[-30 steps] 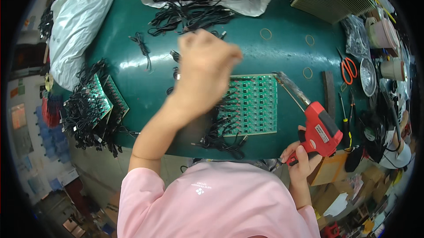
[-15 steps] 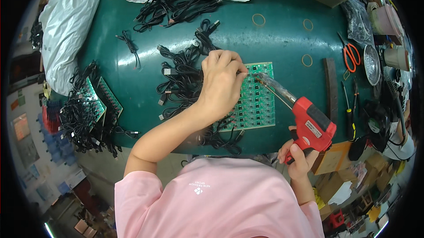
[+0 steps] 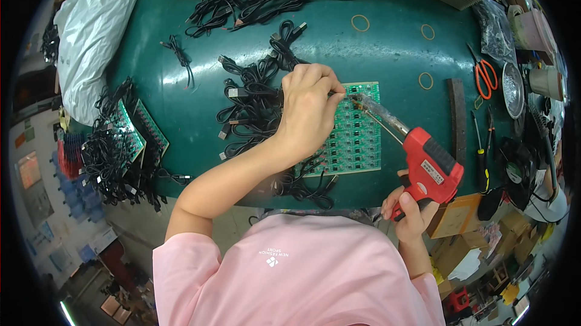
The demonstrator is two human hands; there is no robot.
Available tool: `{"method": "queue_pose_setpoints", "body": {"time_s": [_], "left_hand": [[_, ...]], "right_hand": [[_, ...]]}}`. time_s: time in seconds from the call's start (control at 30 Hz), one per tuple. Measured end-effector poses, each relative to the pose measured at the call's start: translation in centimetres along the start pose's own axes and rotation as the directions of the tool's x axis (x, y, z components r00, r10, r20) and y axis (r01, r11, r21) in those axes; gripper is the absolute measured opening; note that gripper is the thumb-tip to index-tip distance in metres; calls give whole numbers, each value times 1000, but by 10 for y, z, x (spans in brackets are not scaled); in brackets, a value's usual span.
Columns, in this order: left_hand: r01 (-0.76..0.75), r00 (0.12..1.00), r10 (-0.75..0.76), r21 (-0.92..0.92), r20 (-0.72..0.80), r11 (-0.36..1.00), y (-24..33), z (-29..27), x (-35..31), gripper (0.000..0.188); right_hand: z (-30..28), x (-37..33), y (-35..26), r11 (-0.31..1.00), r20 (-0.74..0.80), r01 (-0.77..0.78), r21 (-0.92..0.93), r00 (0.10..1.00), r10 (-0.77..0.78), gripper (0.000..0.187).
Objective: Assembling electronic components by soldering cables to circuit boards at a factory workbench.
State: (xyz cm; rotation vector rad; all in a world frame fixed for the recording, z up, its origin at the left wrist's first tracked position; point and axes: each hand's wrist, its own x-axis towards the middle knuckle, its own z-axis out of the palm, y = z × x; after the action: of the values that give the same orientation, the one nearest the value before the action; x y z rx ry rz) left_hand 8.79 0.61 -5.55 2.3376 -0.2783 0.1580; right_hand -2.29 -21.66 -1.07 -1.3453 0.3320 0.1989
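Note:
A green circuit board panel point(image 3: 368, 138) with rows of small black parts lies on the table before me. My left hand point(image 3: 310, 108) reaches over its upper left, thumb and forefinger pinched by the top row. A bundled black USB cable point(image 3: 283, 47) runs in under this hand; its end at the fingertips is mostly hidden. My right hand point(image 3: 413, 212) is wrapped around the handle of a red and black soldering gun point(image 3: 426, 165). The gun's tip and thin feed tube point at the board's top row, close to the left fingertips. More black cables point(image 3: 245, 114) lie along the board's left side.
On the left, cabled boards point(image 3: 130, 138) lie piled near a white bag point(image 3: 97, 41). More cables point(image 3: 242, 8) lie at the back. To the right are a dark bar point(image 3: 457, 114), orange-handled scissors point(image 3: 485, 78), a screwdriver point(image 3: 481, 162) and a metal bowl point(image 3: 512, 90). Rubber bands point(image 3: 426, 81) lie on the table.
The whole view has shifted slightly. My left hand keeps its pinch by the board's top row, and the soldering gun stays with its tip there.

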Motion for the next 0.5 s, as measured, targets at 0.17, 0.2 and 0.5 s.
{"method": "queue_pose_setpoints", "body": {"time_s": [0.17,0.2,0.5], "left_hand": [[-11,1000,11,5,-10,1000,0,-1,0,9],[-13,1000,13,4,-9,1000,0,-1,1,9],[-12,1000,12,10,1,1000,0,-2,1,10]], "right_hand": [[-1,2,0,1000,30,-12,0,999,12,41],[-1,2,0,1000,24,-13,8,1000,13,41],[-3,2,3,1000,33,3,7,999,-4,35]]}}
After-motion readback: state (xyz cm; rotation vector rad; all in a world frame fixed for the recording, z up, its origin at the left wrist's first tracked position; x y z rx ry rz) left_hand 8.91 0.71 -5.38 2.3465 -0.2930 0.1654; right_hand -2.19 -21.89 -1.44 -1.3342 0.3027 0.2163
